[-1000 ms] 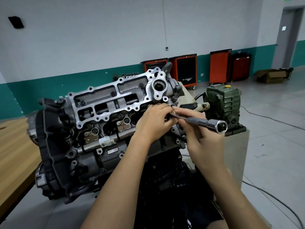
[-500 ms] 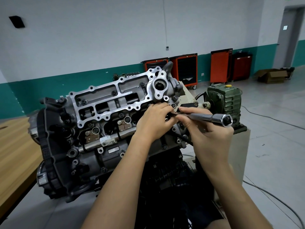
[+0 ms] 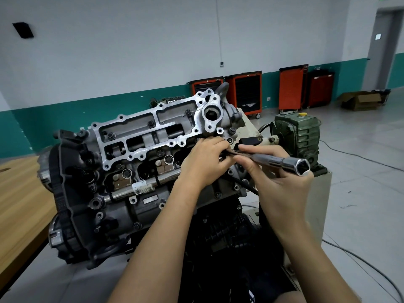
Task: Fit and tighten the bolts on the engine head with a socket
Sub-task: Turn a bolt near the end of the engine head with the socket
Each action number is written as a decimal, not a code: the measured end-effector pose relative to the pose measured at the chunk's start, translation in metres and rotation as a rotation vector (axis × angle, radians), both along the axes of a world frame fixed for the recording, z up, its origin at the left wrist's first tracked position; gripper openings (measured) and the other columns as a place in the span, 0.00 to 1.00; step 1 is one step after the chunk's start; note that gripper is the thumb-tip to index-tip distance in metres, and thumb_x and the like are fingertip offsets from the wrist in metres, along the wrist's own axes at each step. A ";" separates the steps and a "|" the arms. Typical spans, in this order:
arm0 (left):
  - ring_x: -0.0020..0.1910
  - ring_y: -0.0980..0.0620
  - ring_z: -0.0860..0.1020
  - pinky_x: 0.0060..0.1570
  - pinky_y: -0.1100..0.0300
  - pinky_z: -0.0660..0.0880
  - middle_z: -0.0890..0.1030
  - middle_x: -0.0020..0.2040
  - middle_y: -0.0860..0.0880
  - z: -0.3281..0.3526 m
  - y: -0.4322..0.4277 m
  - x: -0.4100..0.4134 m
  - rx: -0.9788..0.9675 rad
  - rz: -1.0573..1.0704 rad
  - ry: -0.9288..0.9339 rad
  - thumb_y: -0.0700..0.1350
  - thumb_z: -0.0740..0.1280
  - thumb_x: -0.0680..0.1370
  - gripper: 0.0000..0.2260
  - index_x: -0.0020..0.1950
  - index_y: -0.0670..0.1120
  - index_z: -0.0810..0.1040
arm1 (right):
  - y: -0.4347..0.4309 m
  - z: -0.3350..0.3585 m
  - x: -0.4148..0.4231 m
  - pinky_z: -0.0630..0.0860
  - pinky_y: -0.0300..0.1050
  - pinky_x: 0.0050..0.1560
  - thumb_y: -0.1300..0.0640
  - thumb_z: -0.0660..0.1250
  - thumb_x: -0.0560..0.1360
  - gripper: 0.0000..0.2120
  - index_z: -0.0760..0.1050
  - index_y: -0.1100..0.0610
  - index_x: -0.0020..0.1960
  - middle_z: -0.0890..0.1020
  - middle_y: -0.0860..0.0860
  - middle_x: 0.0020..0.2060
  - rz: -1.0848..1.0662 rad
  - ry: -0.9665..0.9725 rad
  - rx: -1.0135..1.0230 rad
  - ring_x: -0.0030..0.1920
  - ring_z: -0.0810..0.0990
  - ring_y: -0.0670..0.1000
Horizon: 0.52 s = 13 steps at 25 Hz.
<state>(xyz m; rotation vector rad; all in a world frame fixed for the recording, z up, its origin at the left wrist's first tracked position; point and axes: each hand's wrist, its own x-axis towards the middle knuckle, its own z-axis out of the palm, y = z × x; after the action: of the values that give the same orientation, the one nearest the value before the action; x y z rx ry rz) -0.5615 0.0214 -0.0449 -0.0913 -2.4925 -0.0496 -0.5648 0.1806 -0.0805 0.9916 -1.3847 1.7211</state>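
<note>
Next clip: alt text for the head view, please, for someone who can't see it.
A person's right hand holds a long chrome socket wrench, its open hex end toward the camera, while the left hand, fingers curled, works at its far tip by the grey metal engine head. A green gearbox stands behind on the right; a wooden bench lies left.

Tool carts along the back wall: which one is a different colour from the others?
The rightmost cart, closest to the cardboard box: it is dark red, while the rest are bright orange.
</note>
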 end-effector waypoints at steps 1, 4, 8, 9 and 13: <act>0.51 0.49 0.74 0.52 0.60 0.64 0.79 0.50 0.51 0.000 0.000 0.000 0.003 0.004 0.001 0.48 0.62 0.75 0.10 0.49 0.45 0.77 | 0.000 -0.002 0.001 0.79 0.45 0.50 0.59 0.72 0.73 0.10 0.81 0.63 0.52 0.84 0.49 0.47 -0.011 0.024 0.028 0.49 0.82 0.44; 0.54 0.50 0.74 0.56 0.59 0.65 0.79 0.52 0.52 -0.001 0.000 -0.001 0.008 0.019 0.000 0.48 0.63 0.75 0.11 0.53 0.46 0.79 | -0.001 -0.002 0.001 0.79 0.45 0.54 0.65 0.67 0.76 0.08 0.80 0.66 0.54 0.83 0.52 0.52 -0.051 0.136 0.105 0.53 0.82 0.47; 0.51 0.50 0.74 0.52 0.60 0.64 0.79 0.49 0.51 0.001 0.001 0.000 0.022 0.008 0.006 0.48 0.63 0.75 0.09 0.49 0.45 0.78 | 0.001 0.003 -0.004 0.81 0.46 0.45 0.61 0.73 0.72 0.08 0.82 0.65 0.48 0.85 0.52 0.44 -0.111 0.120 0.013 0.44 0.84 0.47; 0.51 0.50 0.74 0.51 0.60 0.64 0.79 0.49 0.51 0.001 0.001 0.000 0.018 0.005 0.001 0.48 0.62 0.75 0.09 0.49 0.45 0.78 | 0.000 0.002 -0.003 0.81 0.46 0.45 0.60 0.74 0.71 0.09 0.82 0.65 0.48 0.85 0.51 0.44 -0.089 0.085 0.000 0.44 0.84 0.46; 0.54 0.50 0.74 0.55 0.59 0.65 0.80 0.52 0.51 0.000 0.000 0.000 0.018 0.012 0.001 0.47 0.63 0.75 0.10 0.53 0.45 0.79 | -0.004 -0.004 0.002 0.79 0.48 0.53 0.65 0.67 0.76 0.08 0.80 0.66 0.53 0.83 0.52 0.51 -0.046 0.113 0.115 0.53 0.82 0.48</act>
<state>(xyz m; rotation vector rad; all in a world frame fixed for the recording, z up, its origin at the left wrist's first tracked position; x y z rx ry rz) -0.5615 0.0218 -0.0450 -0.0691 -2.4909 -0.0671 -0.5632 0.1761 -0.0849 1.0938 -1.4350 1.5420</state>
